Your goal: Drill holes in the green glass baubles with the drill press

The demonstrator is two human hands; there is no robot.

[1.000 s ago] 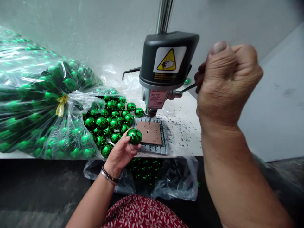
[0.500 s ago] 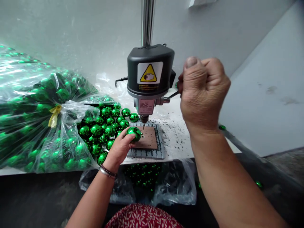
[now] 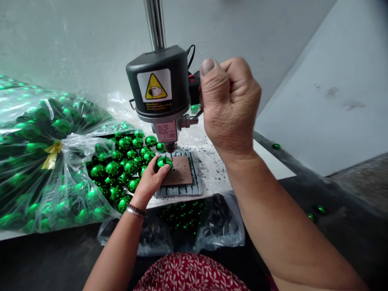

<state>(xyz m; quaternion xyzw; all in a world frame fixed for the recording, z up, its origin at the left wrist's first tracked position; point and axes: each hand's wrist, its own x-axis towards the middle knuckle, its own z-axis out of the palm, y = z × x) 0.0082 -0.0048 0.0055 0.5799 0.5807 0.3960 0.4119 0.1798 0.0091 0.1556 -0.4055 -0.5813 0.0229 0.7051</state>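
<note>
Between the thumb and fingers of my left hand is a shiny green bauble, held over the left part of a brown board. The board lies on the slotted metal base of a drill press. Just to the right of the bauble's top, the thin drill bit points down at the board. My right hand is raised beside the drill head, its fist closed round the feed lever; most of the lever's grip is hidden in the fist.
Loose green baubles crowd the table left of the base. Farther left bulges a clear bag of baubles, tied with yellow ribbon. An open plastic bag with more baubles hangs below the front edge. Dark shavings litter the white tabletop.
The camera view has shifted, so the drill press and both hands appear farther left. My left hand still grips the bauble near the bit, and my right hand stays on the lever.
</note>
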